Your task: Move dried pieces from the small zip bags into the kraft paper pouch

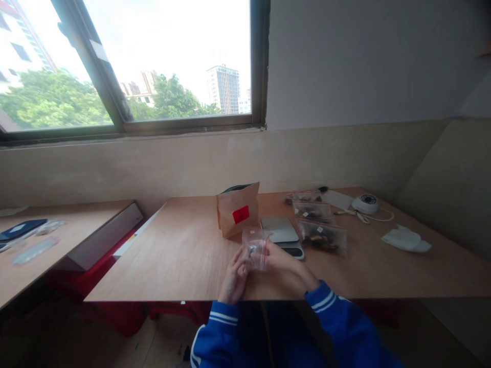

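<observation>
A clear zip bag (254,245) with a red seal line is held between my two hands above the table, close to its front edge. My left hand (235,276) grips the bag's left side with its fingers closed. On the right side, my right hand (282,259) is partly behind the clear plastic, its fingertips at the seal. What lies inside the bag is too small to make out. Just behind stands a brown paper bag (226,217) with a red label, its top open. A white kitchen scale (282,231) sits beside my right hand.
Several clear zip bags with dark dried pieces (322,237) lie right of the scale. Farther right are a white dome camera (365,204) with its cable and a crumpled white plastic piece (406,238). Another table (88,220) with a dark blue item (23,229) stands at left.
</observation>
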`<state>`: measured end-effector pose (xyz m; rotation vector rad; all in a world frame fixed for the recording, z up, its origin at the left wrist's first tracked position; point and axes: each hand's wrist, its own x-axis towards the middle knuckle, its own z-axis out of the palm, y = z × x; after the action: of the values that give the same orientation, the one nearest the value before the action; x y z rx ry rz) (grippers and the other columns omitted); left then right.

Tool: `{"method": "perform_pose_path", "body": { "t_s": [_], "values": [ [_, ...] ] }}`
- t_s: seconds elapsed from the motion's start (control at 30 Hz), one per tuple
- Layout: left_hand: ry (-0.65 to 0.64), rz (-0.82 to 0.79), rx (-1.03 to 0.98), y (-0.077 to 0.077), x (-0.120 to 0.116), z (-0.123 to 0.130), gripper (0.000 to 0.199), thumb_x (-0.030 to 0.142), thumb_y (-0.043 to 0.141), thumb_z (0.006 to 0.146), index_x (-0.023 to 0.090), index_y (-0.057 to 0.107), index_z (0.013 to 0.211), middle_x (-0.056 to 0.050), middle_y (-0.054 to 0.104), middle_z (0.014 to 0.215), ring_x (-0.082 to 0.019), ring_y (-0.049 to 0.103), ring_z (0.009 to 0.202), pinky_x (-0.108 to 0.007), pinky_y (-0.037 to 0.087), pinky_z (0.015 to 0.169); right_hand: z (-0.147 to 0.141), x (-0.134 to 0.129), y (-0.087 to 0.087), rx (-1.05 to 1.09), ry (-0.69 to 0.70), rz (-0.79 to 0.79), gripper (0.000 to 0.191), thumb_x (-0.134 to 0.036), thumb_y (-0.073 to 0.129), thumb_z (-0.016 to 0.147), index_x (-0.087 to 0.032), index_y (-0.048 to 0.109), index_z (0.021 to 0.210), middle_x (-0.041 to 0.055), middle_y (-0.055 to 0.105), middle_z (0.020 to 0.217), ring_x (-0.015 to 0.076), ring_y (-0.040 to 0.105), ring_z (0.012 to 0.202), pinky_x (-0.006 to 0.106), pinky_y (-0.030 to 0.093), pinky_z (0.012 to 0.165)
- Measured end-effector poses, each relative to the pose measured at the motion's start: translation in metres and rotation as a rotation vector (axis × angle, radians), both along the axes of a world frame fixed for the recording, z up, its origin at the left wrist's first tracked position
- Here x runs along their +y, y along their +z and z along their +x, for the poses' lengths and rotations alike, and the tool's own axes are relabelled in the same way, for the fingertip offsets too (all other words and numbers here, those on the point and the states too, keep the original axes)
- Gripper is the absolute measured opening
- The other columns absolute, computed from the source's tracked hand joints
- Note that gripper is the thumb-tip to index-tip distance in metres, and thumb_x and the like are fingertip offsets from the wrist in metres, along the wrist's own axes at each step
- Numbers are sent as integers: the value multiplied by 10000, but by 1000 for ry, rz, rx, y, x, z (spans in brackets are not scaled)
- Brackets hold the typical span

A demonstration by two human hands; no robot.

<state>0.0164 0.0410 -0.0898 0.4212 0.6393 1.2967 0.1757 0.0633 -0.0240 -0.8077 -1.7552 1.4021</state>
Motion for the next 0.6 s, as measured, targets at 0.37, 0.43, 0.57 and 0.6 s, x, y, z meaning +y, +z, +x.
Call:
{"method": "perform_pose_path", "body": {
  "t_s": [0.37, 0.43, 0.57, 0.6],
  "values": [
    [74, 54, 34, -8, 3, 0, 282, 217, 632, 806, 182, 651, 1085, -81, 689, 1105, -171, 645, 1016, -266, 459, 949, -6, 4, -10, 91, -48, -14, 338, -389, 746, 705, -171, 670, 953, 73, 702, 967, 220, 647, 874, 372, 516, 815],
    [47, 56, -2, -5, 2, -1, 310, 223, 597, 822, 165, 637, 1123, -92, 676, 1145, -181, 622, 1069, -273, 448, 967, -5, 7, -11, 68, -80, 22, 289, -401, 724, 725, -174, 686, 900, 66, 703, 924, 225, 646, 872, 385, 506, 839],
    [9, 67, -36, -1, -1, -2, 425, 104, 592, 768, 152, 601, 1191, -88, 659, 1190, -166, 628, 1055, -258, 454, 954, -5, 8, -18, 45, -111, -23, 306, -450, 644, 795, -175, 684, 923, 70, 696, 946, 221, 642, 871, 397, 499, 854],
    [6, 68, -31, 0, -2, -2, 440, 82, 598, 755, 152, 603, 1189, -87, 660, 1191, -160, 635, 1037, -250, 460, 943, -6, 8, -21, 59, -95, -48, 310, -447, 634, 806, -176, 674, 951, 70, 692, 965, 213, 640, 868, 390, 502, 846]
  ]
}}
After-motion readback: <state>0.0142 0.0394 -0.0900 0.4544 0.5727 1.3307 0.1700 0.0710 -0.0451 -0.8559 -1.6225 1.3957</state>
